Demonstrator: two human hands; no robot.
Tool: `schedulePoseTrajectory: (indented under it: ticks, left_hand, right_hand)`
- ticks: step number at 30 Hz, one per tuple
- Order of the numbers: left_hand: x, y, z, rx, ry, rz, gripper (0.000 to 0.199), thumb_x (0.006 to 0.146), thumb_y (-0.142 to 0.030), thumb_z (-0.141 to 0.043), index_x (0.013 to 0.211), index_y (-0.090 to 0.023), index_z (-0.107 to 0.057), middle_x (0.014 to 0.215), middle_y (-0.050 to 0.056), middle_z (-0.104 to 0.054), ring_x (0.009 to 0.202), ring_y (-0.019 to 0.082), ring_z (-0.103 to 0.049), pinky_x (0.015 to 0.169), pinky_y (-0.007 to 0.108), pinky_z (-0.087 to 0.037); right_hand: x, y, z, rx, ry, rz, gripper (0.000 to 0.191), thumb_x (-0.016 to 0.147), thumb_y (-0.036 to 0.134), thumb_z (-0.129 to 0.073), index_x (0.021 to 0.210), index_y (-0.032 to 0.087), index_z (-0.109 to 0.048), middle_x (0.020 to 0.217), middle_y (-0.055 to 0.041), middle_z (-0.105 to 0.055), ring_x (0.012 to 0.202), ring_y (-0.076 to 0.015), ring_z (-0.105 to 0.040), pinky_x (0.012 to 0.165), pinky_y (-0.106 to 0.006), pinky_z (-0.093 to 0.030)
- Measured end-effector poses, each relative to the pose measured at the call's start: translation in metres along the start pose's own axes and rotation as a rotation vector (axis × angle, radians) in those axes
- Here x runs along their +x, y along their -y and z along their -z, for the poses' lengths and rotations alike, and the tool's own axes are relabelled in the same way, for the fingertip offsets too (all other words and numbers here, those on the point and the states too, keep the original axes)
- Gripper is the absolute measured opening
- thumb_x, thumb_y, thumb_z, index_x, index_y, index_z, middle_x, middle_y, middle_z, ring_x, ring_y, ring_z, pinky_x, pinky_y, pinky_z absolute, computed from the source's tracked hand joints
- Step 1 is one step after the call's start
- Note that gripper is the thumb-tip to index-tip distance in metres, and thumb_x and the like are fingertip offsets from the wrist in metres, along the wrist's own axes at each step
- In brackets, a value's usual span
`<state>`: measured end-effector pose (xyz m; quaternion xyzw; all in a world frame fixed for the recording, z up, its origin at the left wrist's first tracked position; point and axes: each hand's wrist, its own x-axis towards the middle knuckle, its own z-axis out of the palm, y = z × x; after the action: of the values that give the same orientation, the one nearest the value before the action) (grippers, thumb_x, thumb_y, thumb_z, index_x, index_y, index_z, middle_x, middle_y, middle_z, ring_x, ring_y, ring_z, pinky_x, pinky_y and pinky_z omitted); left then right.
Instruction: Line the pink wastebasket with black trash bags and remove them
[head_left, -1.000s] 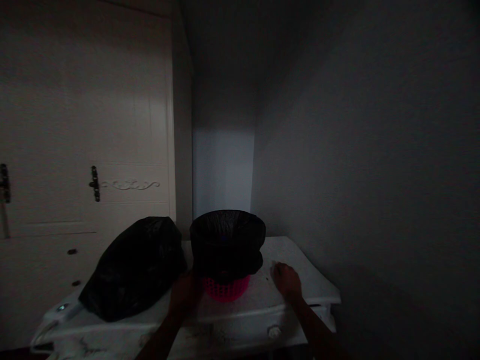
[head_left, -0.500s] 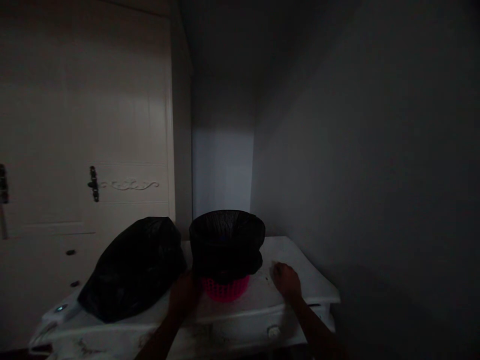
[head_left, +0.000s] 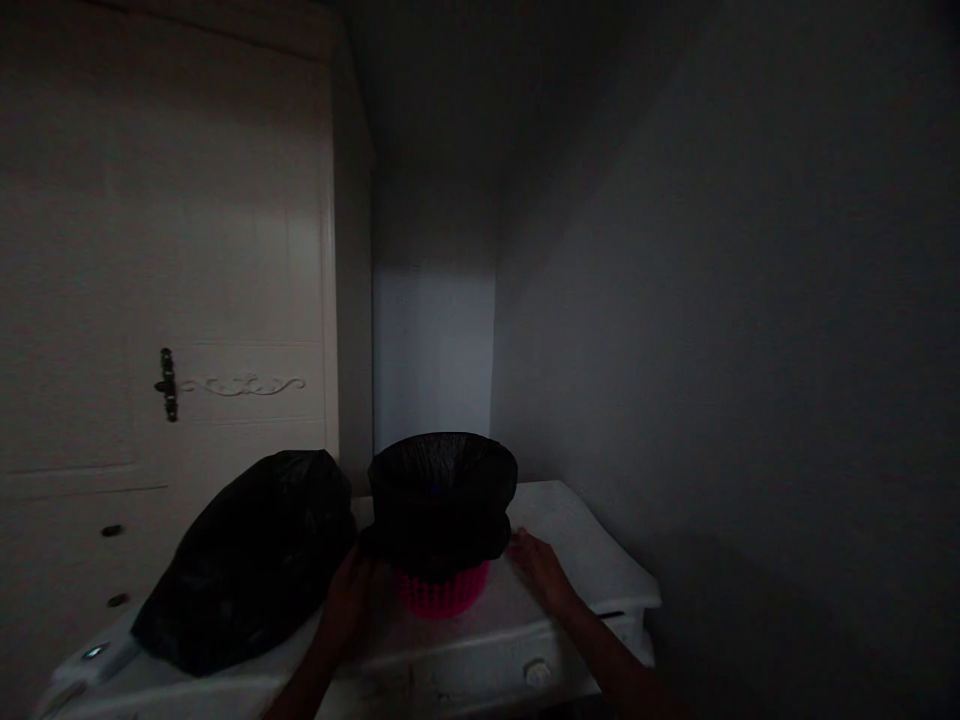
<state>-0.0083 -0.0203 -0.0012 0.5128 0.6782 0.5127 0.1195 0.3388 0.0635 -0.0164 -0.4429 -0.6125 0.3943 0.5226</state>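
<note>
A pink slatted basket (head_left: 442, 597) stands upright on a white dresser top (head_left: 577, 545). A black bin bag (head_left: 439, 520) lines it, with its upper edge folded down over the outside and its mouth open upward. At the basket's left, my left hand (head_left: 349, 595) is closed on a corner of the bag that sticks out sideways; its fingertips are dim. My right hand (head_left: 538, 565) is at the right side with fingers stretched toward the bag's lower fold, near or touching it. Something small and blue, hard to make out, shows inside the bag.
A full-looking black plastic bag (head_left: 247, 560) lies on the dresser at the left. Beyond it stands a white wardrobe (head_left: 247, 250) with a dark handle (head_left: 168, 385). A grey wall (head_left: 675, 350) borders the right side. The room is dim.
My right hand has moved left from the dresser top to the bag's side, and its fingers have opened out. A bag corner now sticks out toward my left hand. The view has shifted slightly.
</note>
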Motion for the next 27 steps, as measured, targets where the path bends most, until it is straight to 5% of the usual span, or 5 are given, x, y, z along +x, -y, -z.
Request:
schedulePoseTrajectory:
  ticks: [6,10,15,22,27]
  left_hand:
    - [-0.005,-0.052,0.017,-0.312,-0.075,-0.021,0.066,0.102,-0.047,-0.045,0.162,-0.022,-0.036,0.161,0.011,-0.053,0.149,0.028,-0.049,0.119,0.044,-0.047]
    - [-0.009,-0.092,0.024,-0.355,-0.096,-0.234,0.077,0.101,-0.049,-0.047,0.167,-0.020,-0.020,0.168,0.014,-0.042,0.152,0.029,-0.045,0.121,0.046,-0.045]
    - [-0.010,-0.112,0.026,-0.240,-0.141,-0.419,0.070,0.104,-0.040,-0.034,0.168,-0.021,-0.012,0.173,0.014,-0.030,0.157,0.025,-0.035,0.127,0.045,-0.035]
    - [-0.007,-0.119,0.037,0.112,-0.159,-0.595,0.045,0.098,-0.044,-0.052,0.137,-0.026,-0.063,0.152,0.012,-0.054,0.146,0.032,-0.042,0.125,0.058,-0.029]
    - [-0.004,-0.126,0.039,0.139,-0.201,-0.576,0.029,0.094,-0.038,-0.056,0.114,-0.023,-0.071,0.137,0.012,-0.059,0.135,0.032,-0.047,0.120,0.054,-0.033]
  right_hand:
    - [-0.021,0.040,-0.035,0.463,-0.061,-0.204,0.071,0.075,0.071,-0.072,0.129,0.025,-0.067,0.129,-0.0121,-0.075,0.118,-0.0295,-0.072,0.097,-0.042,-0.057]
    - [-0.022,0.075,-0.039,0.531,-0.238,0.006,0.068,0.085,0.053,-0.061,0.149,0.032,-0.053,0.156,-0.0080,-0.058,0.138,-0.0284,-0.060,0.102,-0.042,-0.056]
    - [-0.012,0.102,-0.036,0.373,-0.308,0.321,0.074,0.087,0.044,-0.061,0.158,0.030,-0.043,0.160,-0.0110,-0.051,0.128,-0.0260,-0.063,0.105,-0.044,-0.054]
    - [0.008,0.120,-0.016,0.097,-0.291,0.354,0.054,0.096,0.051,-0.048,0.136,0.018,-0.065,0.137,-0.0136,-0.071,0.126,-0.0260,-0.065,0.111,-0.040,-0.049]
    - [0.031,0.144,0.000,-0.180,-0.249,0.349,0.053,0.099,0.050,-0.040,0.128,0.019,-0.072,0.126,-0.0105,-0.076,0.112,-0.0246,-0.070,0.104,-0.038,-0.052]
